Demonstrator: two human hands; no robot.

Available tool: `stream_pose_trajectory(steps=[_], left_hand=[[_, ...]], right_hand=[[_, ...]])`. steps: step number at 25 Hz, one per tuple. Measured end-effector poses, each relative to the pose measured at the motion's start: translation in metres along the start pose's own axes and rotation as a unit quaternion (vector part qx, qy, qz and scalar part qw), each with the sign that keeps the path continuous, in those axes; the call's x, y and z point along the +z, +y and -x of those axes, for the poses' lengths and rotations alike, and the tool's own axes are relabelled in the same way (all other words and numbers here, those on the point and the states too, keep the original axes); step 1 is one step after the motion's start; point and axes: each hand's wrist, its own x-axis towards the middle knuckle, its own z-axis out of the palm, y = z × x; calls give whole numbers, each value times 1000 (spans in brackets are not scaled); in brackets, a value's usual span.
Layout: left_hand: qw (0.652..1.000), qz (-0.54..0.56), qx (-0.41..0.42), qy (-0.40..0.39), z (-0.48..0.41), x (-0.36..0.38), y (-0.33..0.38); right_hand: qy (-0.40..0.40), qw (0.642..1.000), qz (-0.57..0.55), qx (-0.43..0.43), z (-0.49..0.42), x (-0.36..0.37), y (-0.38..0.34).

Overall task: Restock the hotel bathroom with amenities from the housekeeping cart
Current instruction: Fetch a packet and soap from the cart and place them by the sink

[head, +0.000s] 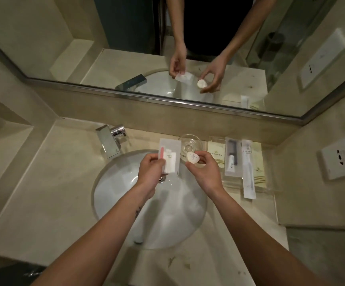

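Vanity counter (49, 182): L hand (149, 172) pinches flat kit packet (170, 155), light, floppy; R hand (205, 170) fingertips grip small soap (192, 157), light, prob slick.

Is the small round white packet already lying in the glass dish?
No, the right hand pinches the round white packet in the air near the glass dish.

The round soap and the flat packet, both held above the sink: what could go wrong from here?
1. The soap, pinched only by fingers of the right hand, may slip into the sink.
2. The packet in the left hand hangs over the sink too.
3. The glass dish just behind the soap could be knocked.
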Motion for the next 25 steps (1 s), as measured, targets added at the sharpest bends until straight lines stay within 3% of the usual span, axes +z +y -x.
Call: stream_pose_trajectory(steps=[12, 20, 25], left_hand=[[998, -19, -46, -28, -106, 16, -10], [996, -53, -49, -44, -130, 11, -8], [997, -55, -35, -47, -134, 8, -5]], right_hand=[[44, 990, 131, 19, -94, 46, 32], [66, 964, 259, 0, -122, 62, 40], [57, 963, 262, 40, -122, 64, 40]])
